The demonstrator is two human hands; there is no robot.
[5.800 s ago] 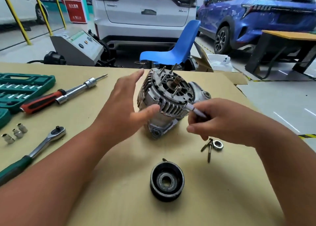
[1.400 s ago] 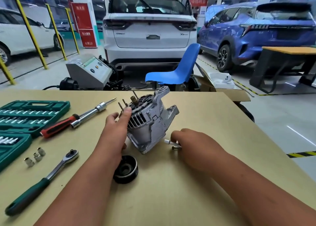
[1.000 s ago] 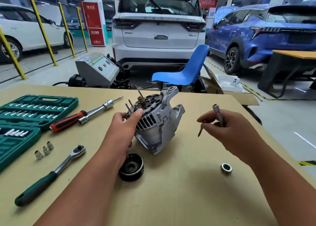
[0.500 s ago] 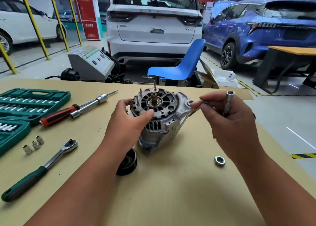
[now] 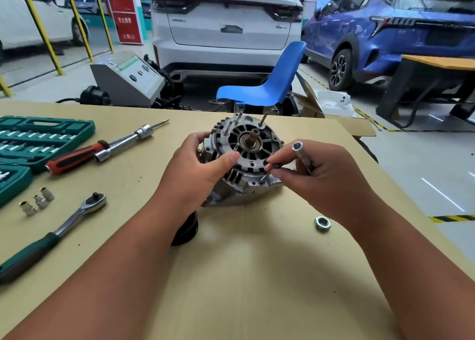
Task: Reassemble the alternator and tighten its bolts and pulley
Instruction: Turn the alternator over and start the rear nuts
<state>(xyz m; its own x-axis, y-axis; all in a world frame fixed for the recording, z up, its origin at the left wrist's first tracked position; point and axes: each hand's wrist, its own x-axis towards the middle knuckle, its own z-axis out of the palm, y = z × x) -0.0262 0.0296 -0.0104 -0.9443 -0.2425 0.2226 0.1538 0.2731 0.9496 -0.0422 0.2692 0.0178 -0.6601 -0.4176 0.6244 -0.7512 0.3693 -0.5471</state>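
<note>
Left hand (image 5: 203,165) grips the alternator (image 5: 246,157) rim, steadying it between both hands. Right hand (image 5: 326,175) pinches a through bolt (image 5: 268,171) at its housing hole, with a socket bit (image 5: 302,154) tucked between the fingers. Step in hand: bolt insertion. Next, the bolt likely needs aligning squarely and starting by hand.

The alternator (image 5: 253,157), a grey ribbed housing with black vent slots, stands on the table (image 5: 257,275). Its round face is tilted toward the camera, and the threaded shaft (image 5: 253,137) juts from its centre. The left hand (image 5: 203,170) grips its left rim. Two long bolts (image 5: 264,118) stick up from its far edge. Another bolt (image 5: 264,176), pinched in the fingers (image 5: 280,159) of the right hand (image 5: 331,183), slants down to its near rim. The black pulley (image 5: 187,230) lies just in front, partly hidden. The hex nut (image 5: 322,223) lies apart, to the right.
</note>
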